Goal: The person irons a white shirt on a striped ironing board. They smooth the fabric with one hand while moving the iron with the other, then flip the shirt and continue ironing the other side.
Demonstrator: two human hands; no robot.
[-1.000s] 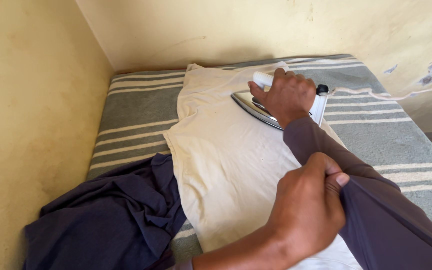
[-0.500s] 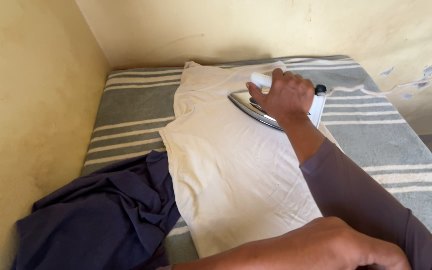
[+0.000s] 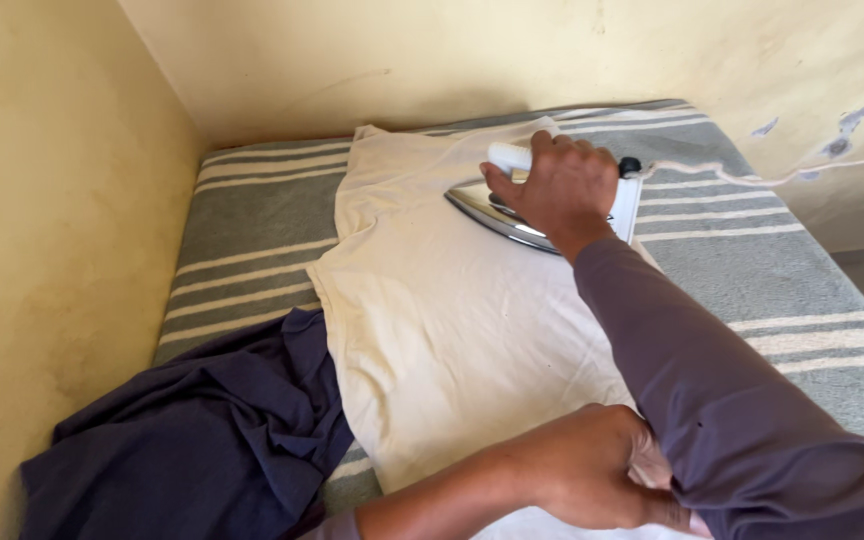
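Note:
My right hand (image 3: 560,188) grips the white handle of a clothes iron (image 3: 485,211), whose shiny soleplate rests on the upper part of a cream garment (image 3: 432,320). The garment lies flat on a grey blanket with white stripes (image 3: 752,260). My left hand (image 3: 592,468) is low in the view, on the garment's near end and pressed against the purple sleeve (image 3: 712,400) of my right arm. Its fingertips are tucked under that sleeve and hidden, so whether it grips anything is unclear.
A crumpled navy cloth (image 3: 202,440) lies at the near left, partly under the garment's edge. The iron's white cord (image 3: 752,180) runs off to the right. Yellow walls (image 3: 52,250) close in the left and far sides.
My left hand let go its pinch on the right forearm sleeve and dropped lower, beside the elbow. The sleeve slid up the forearm, then back to the wrist. The iron barely moved.

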